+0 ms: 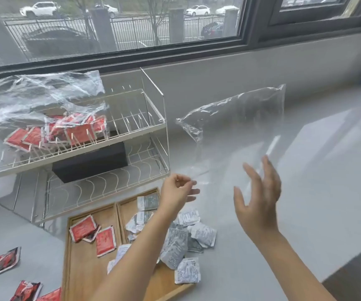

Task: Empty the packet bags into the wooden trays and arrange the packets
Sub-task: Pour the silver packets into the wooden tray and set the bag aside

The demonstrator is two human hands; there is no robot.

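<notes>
My left hand (178,191) pinches the lower edge of an empty clear plastic bag (236,114), which hangs up in the air over the counter. My right hand (258,198) is held up beside the bag, fingers spread and straight, gripping nothing. Below my left arm lies the wooden tray (82,270) with two compartments. Three red packets (92,232) lie in its left compartment. Several white-grey packets (188,237) are heaped in the right compartment and spill over its right edge. Another clear bag (45,98) with red packets (66,131) in it lies on the dish rack's upper shelf.
The white wire dish rack (136,135) stands at the left with a black box (90,161) under its upper shelf. Loose red packets (3,261) lie on the grey counter (305,170) left of the tray. A window runs behind.
</notes>
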